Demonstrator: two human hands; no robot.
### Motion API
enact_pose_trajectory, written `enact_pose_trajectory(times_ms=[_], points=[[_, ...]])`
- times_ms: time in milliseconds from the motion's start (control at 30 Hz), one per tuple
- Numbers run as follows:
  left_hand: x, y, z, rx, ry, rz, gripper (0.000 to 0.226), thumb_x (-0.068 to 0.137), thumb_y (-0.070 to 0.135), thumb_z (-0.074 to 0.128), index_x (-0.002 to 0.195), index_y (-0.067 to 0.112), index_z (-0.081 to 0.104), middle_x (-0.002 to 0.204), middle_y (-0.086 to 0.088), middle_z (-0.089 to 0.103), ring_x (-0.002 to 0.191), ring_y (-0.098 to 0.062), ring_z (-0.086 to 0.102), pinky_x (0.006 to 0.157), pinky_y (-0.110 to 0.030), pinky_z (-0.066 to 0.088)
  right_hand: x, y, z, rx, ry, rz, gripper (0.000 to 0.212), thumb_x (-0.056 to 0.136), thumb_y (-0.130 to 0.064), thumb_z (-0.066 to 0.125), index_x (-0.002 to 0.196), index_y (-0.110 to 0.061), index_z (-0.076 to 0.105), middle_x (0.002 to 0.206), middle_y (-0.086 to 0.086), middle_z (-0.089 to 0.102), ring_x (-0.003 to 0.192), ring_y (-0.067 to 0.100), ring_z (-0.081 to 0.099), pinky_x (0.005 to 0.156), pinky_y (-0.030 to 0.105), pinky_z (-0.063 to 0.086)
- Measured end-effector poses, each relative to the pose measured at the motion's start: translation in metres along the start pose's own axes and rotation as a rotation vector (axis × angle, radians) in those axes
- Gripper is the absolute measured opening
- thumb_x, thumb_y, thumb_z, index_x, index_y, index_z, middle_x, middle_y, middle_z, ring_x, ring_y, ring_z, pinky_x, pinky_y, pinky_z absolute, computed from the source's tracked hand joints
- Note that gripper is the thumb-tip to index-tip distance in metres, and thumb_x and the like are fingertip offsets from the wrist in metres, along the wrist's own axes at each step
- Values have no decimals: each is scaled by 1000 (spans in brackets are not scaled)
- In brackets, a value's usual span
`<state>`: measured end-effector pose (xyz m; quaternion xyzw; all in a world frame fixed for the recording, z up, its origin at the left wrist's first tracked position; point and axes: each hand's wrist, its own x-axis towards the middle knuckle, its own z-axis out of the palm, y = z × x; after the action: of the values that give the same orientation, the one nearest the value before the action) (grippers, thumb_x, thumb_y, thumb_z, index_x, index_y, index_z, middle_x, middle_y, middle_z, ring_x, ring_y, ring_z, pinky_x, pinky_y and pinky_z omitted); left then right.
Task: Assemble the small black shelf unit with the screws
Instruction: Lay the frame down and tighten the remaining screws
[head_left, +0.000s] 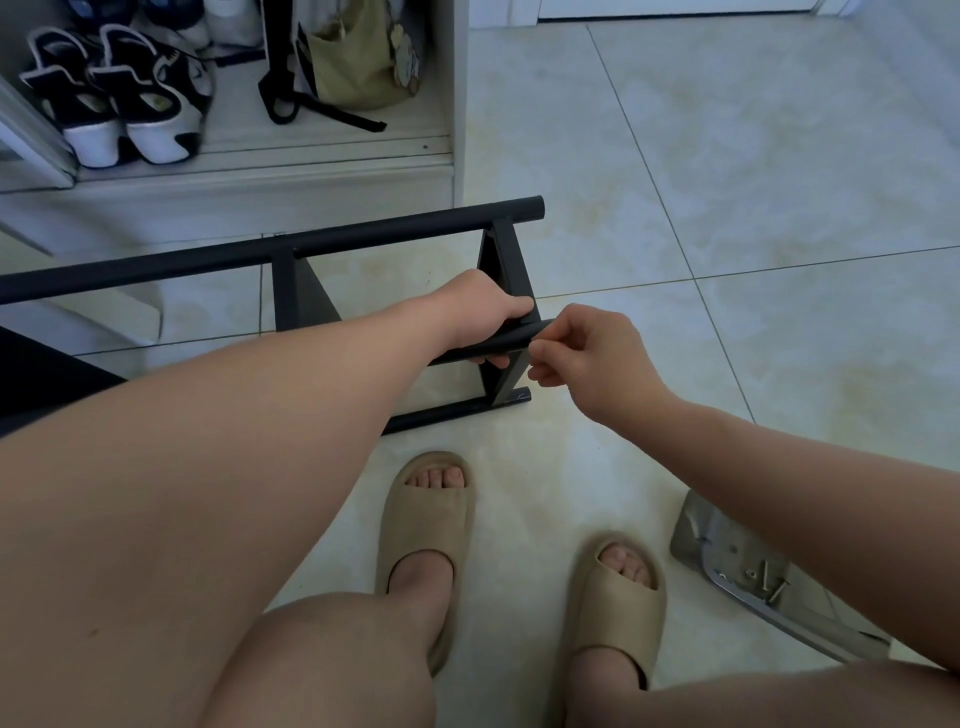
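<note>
**Both hands on the crossbar**

The black shelf frame (291, 249) lies on the tiled floor (727, 208) beside a white shoe cabinet (311, 176). The left hand (483, 317) curls tightly round its crossbar (511, 338). The right hand (587, 358) pinches the crossbar's end between narrowed fingers. Screws (769, 579) lie in a clear bag (727, 551).

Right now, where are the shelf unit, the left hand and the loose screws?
shelf unit (156, 267): head view, top rail.
left hand (483, 312): head view, back of the hand.
screws (769, 578): head view, shaft of one screw.
</note>
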<state>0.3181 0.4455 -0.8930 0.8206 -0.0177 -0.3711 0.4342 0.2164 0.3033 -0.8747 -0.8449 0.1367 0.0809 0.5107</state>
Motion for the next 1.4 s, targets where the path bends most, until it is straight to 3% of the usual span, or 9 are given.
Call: enact_pose_trajectory(times_ms=[133,333,533,767,900,1033,1133,1333,1400], points=[[0,-2,-1,-2,-19,35,36,101,37,56,95,5,71,70,-11,74,61,-23,73,46,-22,51,0,-2,3,185,9,90,20,94,-1,66,76,-9,61,64,1,70,61,20,71,68,38,62],[-2,-5,-2,23,-44,74,41,102,40,53,90,6,72,72,-11,73,62,-20,71,51,-24,52,-1,-6,2,-294,-7,-98,13,95,-14,64,82,-15,62,73,5,71,73,27,71,72,45,58],[-3,-3,-1,14,-17,75,38,101,39,55,91,6,71,64,-6,71,57,-18,70,48,-23,50,6,-10,6,-139,33,42,15,92,-13,67,78,-14,62,71,4,73,72,26,72,71,46,61],[-4,-3,-3,21,-17,62,42,99,44,58,85,7,73,63,-10,72,53,-16,67,47,-21,47,9,-16,0,-642,-55,-163,19,96,-23,63,81,-22,52,70,-3,56,72,26,55,58,35,35],[-3,-2,-2,4,-1,47,39,100,40,58,90,6,72,60,-7,71,54,-17,69,48,-23,49,11,-16,2,-268,11,44,19,91,-18,68,75,-16,59,71,2,71,63,20,68,48,26,48],[-6,-1,-1,-6,7,43,35,99,38,59,88,6,71,61,-4,71,56,-18,70,45,-22,49,7,-16,4,-157,-8,88,18,94,-14,65,77,-14,56,71,4,73,61,18,71,63,40,62],[-9,1,1,-6,23,45,34,99,33,59,82,5,69,59,-7,70,51,-21,68,44,-22,48,8,-17,0,-347,-94,-28,15,93,-12,64,80,-15,56,82,8,73,73,26,72,71,45,60],[-10,7,1,37,33,43,30,99,26,55,80,6,66,52,-9,67,44,-20,63,45,-25,46,12,-18,-9,-474,-130,-77,15,93,-16,65,82,-24,59,88,4,71,77,22,65,61,30,50],[-10,8,2,67,25,48,33,101,25,52,76,8,65,53,-10,67,44,-20,62,50,-28,46,12,-14,-7,-502,-83,-103,16,93,-20,67,81,-26,59,94,1,67,82,21,59,69,34,48]])
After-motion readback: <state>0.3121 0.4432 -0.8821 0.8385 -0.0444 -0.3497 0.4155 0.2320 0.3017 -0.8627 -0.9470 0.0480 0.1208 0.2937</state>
